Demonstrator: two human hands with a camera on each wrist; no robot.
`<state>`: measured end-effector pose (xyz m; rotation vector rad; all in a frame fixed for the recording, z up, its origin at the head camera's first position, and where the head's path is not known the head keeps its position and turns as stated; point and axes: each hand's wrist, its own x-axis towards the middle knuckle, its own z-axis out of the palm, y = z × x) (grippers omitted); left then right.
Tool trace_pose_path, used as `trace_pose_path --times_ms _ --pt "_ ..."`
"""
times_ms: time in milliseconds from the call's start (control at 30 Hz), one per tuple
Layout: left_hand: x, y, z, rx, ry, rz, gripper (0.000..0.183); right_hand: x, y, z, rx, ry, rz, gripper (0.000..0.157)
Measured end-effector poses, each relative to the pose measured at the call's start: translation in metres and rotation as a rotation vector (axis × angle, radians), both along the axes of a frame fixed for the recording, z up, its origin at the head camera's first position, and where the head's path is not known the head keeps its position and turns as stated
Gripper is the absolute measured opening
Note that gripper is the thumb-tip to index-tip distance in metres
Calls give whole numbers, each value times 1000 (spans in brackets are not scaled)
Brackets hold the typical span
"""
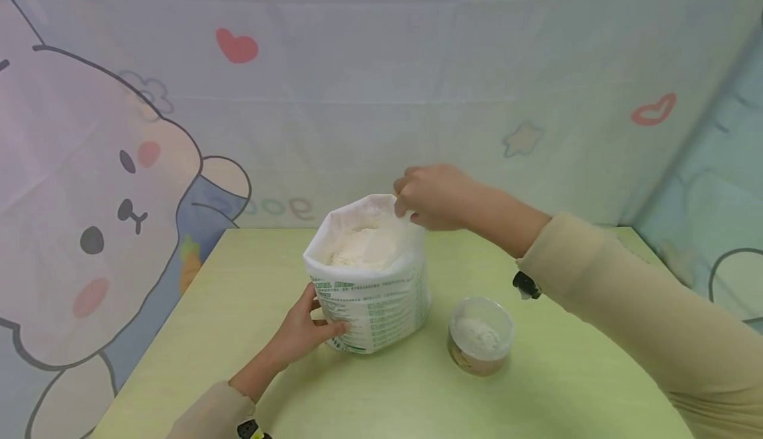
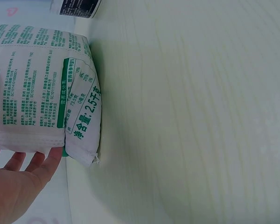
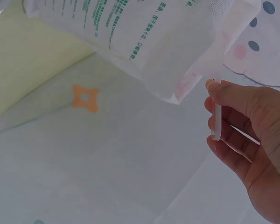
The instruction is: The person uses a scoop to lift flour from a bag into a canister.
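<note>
An open white bag of flour [image 1: 372, 306] with green print stands on the table, its top edge spread wide. Pale flour [image 1: 352, 250] shows inside it. My left hand [image 1: 304, 330] holds the bag at its lower left, thumb on the front and fingers at the side. In the right wrist view, my right hand [image 3: 252, 126] pinches the flat handle of a white plastic scoop [image 3: 216, 122]; its other end is hidden by the bag. From the head, my right hand [image 1: 438, 197] is above the bag's right rim. A clear round tub [image 1: 479, 359] with some flour stands right of the bag.
The pale green table [image 1: 381, 399] ends at a printed cloth backdrop [image 1: 477, 61] close behind the bag. Another cloth hangs along the right side. Both wrists carry a dark strapped device [image 1: 527, 285].
</note>
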<state>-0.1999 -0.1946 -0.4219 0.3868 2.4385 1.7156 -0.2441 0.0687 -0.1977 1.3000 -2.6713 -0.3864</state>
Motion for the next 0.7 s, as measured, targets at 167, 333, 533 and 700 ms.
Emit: trace_pose_path --times_ms 167,333,533,700 --pt "1 -1 0 2 -7 -4 77 2 -5 -4 15 10 -3 20" --pt "1 -2 1 11 -6 -8 79 3 -10 -9 35 15 10 16" --pt "2 -2 1 17 -15 -7 78 2 -17 -14 45 9 14 15" --pt "2 -1 0 13 -22 -3 78 1 -17 -17 1 -2 14 19"
